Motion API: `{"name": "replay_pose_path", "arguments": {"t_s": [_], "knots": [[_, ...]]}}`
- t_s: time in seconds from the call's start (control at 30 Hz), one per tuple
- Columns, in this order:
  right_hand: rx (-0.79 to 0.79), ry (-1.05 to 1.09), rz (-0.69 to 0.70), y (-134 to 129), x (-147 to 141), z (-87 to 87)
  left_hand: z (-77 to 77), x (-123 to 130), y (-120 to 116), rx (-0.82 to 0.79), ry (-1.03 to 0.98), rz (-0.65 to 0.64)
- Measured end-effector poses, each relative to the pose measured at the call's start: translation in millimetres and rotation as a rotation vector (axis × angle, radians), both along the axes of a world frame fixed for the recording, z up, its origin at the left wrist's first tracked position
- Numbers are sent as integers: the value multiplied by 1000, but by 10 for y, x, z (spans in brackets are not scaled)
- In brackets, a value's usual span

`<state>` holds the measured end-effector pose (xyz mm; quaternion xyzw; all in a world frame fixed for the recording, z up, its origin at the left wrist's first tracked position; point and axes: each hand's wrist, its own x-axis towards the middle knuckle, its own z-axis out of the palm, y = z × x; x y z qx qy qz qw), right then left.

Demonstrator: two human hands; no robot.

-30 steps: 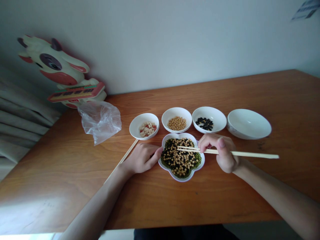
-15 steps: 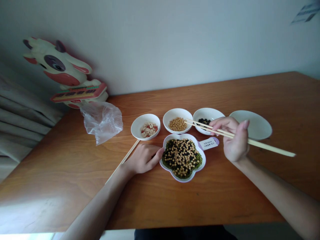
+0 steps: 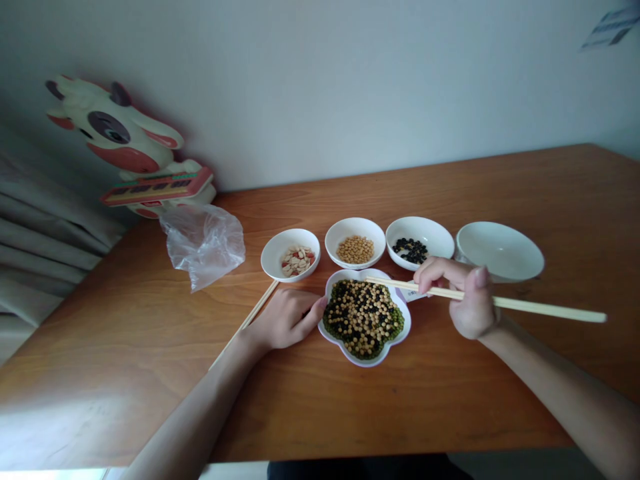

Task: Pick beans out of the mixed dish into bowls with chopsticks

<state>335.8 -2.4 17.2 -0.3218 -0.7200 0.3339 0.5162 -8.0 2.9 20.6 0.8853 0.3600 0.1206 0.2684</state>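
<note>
The right hand pinches wooden chopsticks, their tips close together just over the far rim of a white flower-shaped dish of mixed beans, mid-worktop. The left hand rests loosely curled, one fingertip touching the dish's left rim.

left hand: resting palm-down, fingers together | right hand: raised, fingers curled

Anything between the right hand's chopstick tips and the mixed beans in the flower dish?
Nothing visible. The chopsticks in the right hand pass over a white label, with their tips at the upper rim of the flower-shaped dish, by the mixed beans. The left hand is on the dish's opposite side.
</note>
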Motion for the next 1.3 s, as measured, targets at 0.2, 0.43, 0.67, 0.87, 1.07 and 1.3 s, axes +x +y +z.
{"name": "replay_pose_path", "arguments": {"t_s": [0.2,0.43,0.67,0.87,1.07,1.3], "knots": [[50,-139,20,7,43,107,12,9,-2,-11,-5,1],[-51,-222,69,-33,-18,111,-9,0,2,-9,-1,-5],[-44,-213,71,-70,-139,38,4,-11,-6,-30,12,6],[-22,-206,70,-63,-189,5,4,-11,-2,-32,20,7],[-4,-209,83,-69,-182,-13,13,-3,-3,-18,14,8],[39,-285,106,-71,-222,29,13,-3,-4,-13,16,11]]}}
